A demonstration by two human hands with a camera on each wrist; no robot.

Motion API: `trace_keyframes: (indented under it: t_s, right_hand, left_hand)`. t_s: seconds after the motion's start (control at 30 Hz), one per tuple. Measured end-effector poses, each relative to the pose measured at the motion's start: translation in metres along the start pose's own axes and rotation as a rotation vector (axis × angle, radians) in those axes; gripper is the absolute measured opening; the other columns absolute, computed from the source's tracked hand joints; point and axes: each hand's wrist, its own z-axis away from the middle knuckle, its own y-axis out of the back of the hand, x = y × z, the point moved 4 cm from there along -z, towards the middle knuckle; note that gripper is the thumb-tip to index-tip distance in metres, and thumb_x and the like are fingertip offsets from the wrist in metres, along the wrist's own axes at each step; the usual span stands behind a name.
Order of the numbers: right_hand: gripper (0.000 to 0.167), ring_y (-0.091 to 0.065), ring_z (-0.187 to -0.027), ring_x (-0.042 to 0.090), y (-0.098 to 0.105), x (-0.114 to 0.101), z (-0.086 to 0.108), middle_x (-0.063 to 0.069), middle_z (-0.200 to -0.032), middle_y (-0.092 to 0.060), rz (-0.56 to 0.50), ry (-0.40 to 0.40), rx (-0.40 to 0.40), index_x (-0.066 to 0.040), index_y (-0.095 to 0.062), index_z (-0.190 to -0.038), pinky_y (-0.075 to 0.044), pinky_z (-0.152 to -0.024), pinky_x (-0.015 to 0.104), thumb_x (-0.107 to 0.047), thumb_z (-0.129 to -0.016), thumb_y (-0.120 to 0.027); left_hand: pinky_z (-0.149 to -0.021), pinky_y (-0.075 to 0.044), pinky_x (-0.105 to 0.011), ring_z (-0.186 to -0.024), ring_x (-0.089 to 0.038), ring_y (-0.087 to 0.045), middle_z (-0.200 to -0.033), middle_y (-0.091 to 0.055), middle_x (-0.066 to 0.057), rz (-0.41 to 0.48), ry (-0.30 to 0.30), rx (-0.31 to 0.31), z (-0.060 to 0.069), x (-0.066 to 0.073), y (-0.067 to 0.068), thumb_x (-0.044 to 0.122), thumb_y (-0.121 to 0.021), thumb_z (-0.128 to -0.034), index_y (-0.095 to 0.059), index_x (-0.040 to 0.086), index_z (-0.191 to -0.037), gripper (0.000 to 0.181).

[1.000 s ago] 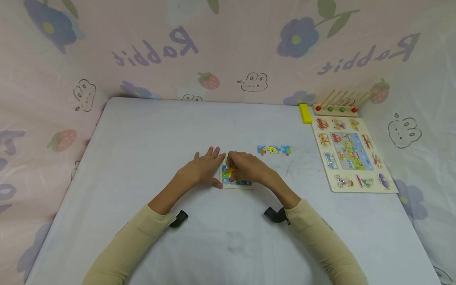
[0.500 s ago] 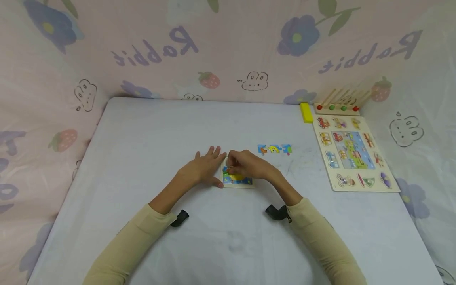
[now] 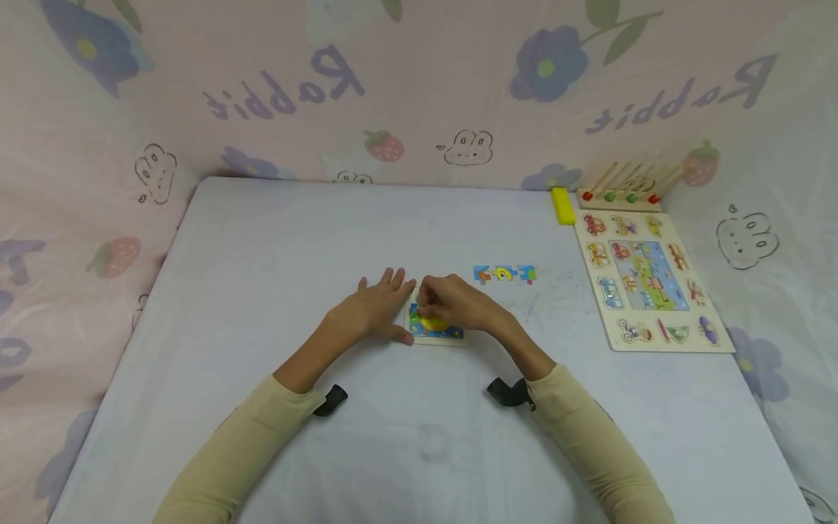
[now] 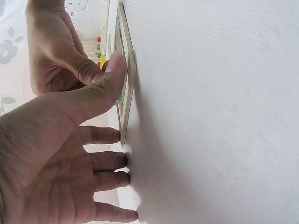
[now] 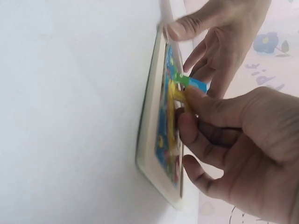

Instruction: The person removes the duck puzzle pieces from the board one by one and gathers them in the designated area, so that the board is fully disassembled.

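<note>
A small framed puzzle board [image 3: 437,340] lies flat in front of the person. The left hand [image 3: 376,309] rests at its left side with fingers spread, the thumb [image 4: 117,70] on the frame's edge. Over the board, the right hand [image 3: 455,302] pinches a puzzle piece [image 5: 196,84], blue and green with some yellow, tilted up from the picture in the right wrist view. The right hand hides the board's upper right part in the head view. Several loose puzzle pieces [image 3: 503,274] lie in a row behind the right hand.
At the right stands a larger wooden picture board [image 3: 599,320]. Behind it are a wooden rack [image 3: 618,206] with upright sticks and red and green beads, and a yellow block [image 3: 562,206]. Patterned curtains enclose the back and sides of the white table [image 3: 294,233].
The right hand has shifted slightly up and its fingers have drawn back from the middle of the board, showing more of the yellow picture. The left hand has barely moved.
</note>
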Motion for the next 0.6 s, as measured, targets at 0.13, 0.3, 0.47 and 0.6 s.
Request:
trace_keyframes:
  t_s: [0.13, 0.3, 0.47, 0.6]
  right_hand:
    - [0.011, -0.052, -0.069, 0.008, -0.0019, -0.0007, 0.0001, 0.005, -0.080, -0.067, 0.040, 0.012, 0.018, -0.001, -0.061, -0.097, -0.046, -0.066, 0.019, -0.004, -0.097, -0.072]
    - [0.011, -0.052, -0.068, 0.008, -0.0023, -0.0001, 0.0002, 0.006, -0.082, -0.068, 0.044, 0.019, 0.022, -0.001, -0.061, -0.097, -0.046, -0.065, 0.019, -0.004, -0.097, -0.072]
    - [0.011, -0.055, -0.070, 0.010, -0.0020, 0.0041, -0.0018, 0.006, -0.083, -0.070, 0.011, -0.012, 0.023, -0.002, -0.062, -0.097, -0.048, -0.068, 0.020, -0.005, -0.097, -0.072]
    - [0.009, -0.061, -0.076, 0.012, 0.0003, 0.0080, -0.0058, 0.009, -0.089, -0.071, -0.040, -0.066, 0.037, -0.002, -0.062, -0.096, -0.052, -0.072, 0.022, -0.002, -0.097, -0.071]
  left_hand:
    - [-0.128, -0.018, -0.071, -0.165, -0.039, -0.007, -0.176, -0.007, -0.018, 0.008, 0.009, 0.006, -0.0018, 0.0016, -0.0003, 0.055, -0.069, -0.0961, -0.019, 0.010, -0.168, 0.098]
    - [-0.125, -0.024, -0.072, -0.163, -0.043, -0.014, -0.174, -0.014, -0.022, -0.022, 0.016, 0.033, -0.0032, 0.0062, 0.0011, 0.050, -0.067, -0.0988, -0.025, 0.009, -0.166, 0.090]
    - [-0.122, -0.027, -0.074, -0.161, -0.046, -0.019, -0.173, -0.017, -0.024, -0.040, 0.020, 0.059, -0.0033, 0.0086, 0.0014, 0.046, -0.071, -0.0970, -0.029, 0.010, -0.165, 0.088]
    - [-0.122, -0.028, -0.074, -0.161, -0.046, -0.019, -0.173, -0.018, -0.024, -0.040, 0.025, 0.067, -0.0051, 0.0089, 0.0005, 0.046, -0.073, -0.0962, -0.030, 0.011, -0.164, 0.087]
